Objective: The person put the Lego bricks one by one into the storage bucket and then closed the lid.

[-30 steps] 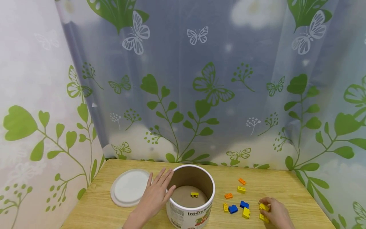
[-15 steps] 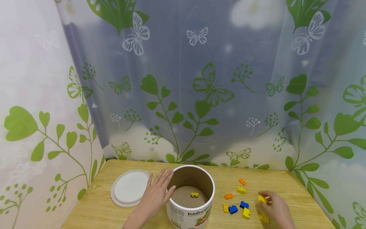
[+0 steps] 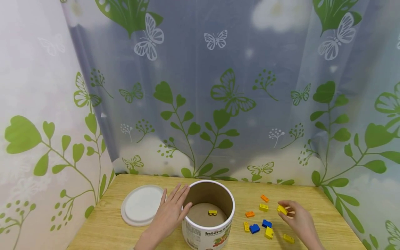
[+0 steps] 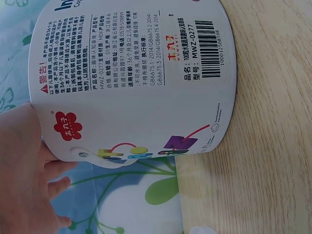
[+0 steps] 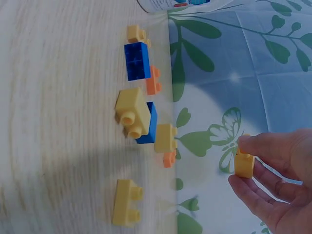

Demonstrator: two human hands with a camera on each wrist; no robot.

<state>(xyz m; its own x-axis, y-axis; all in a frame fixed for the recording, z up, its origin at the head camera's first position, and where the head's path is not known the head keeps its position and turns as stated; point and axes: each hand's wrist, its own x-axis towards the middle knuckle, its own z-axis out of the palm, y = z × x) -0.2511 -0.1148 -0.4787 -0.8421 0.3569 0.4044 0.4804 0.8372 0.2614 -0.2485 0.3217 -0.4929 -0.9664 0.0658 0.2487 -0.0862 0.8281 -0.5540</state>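
Pinching a yellow brick point(image 3: 282, 209) between thumb and fingers, the right hand point(image 3: 299, 219) hangs above the surface point(image 3: 242, 194). To its left lie blue bricks point(image 3: 254, 228) and orange bricks point(image 3: 250, 214); on its near side, a yellow block point(image 3: 289, 239). The left hand point(image 3: 170, 212), fingers straight, rests at the rim of the white tub point(image 3: 203, 239).

Between the right hand point(image 3: 299, 221) and the tub point(image 3: 206, 238), open air lies above low, scattered bricks point(image 3: 254, 228). The tub's tall wall blocks a low path; its mouth is open from above, the left hand point(image 3: 170, 211) at its left rim.
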